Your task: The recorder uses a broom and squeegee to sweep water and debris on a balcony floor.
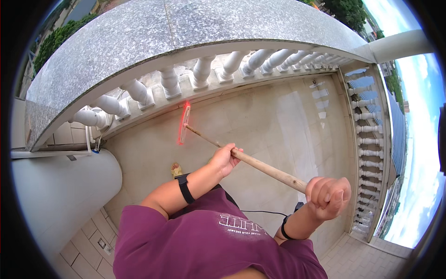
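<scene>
Both my hands grip the wooden handle (270,171) of a long broom or floor brush. My left hand (223,161) is wrapped around its middle. At the upper end, my right hand (328,197) is closed in a fist, higher and nearer to me. The handle slants down to the far left. There the narrow head (185,123), pale on top with bright red bristles, rests on the beige tiled floor (150,155), close to the foot of the balustrade.
Ahead runs a balustrade with a speckled granite top (195,26) and white balusters (202,71). Another balustrade (370,153) borders the right side. A large pale cylindrical tank (75,188) lies at left. White patches (298,129) mark the floor. My sandalled foot (176,169) shows.
</scene>
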`<act>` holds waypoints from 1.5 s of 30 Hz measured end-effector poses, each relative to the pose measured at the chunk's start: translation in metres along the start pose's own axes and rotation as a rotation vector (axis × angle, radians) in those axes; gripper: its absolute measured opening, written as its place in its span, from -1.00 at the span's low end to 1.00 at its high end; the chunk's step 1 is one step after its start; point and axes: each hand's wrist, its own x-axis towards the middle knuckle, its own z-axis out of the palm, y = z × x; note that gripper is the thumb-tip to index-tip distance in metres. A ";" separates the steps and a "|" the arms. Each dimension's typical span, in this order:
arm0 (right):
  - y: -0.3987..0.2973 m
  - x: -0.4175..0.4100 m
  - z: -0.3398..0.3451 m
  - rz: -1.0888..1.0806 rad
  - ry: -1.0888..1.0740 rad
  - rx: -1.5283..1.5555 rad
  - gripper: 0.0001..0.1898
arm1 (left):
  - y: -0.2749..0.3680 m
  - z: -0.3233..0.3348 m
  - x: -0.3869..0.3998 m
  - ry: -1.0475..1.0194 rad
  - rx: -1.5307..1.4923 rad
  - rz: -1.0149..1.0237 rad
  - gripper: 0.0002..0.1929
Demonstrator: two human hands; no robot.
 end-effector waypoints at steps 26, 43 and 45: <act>0.014 -0.026 -0.110 0.046 0.211 -0.592 -0.72 | -0.065 0.130 0.176 -0.087 0.408 -0.066 -0.94; 0.042 -0.016 -0.181 0.330 0.551 -0.575 -0.74 | -0.079 0.119 0.282 0.154 0.764 -0.318 -0.97; 0.059 -0.001 -0.176 0.312 0.567 -0.737 -0.78 | -0.075 0.154 0.325 0.065 0.843 -0.376 -0.95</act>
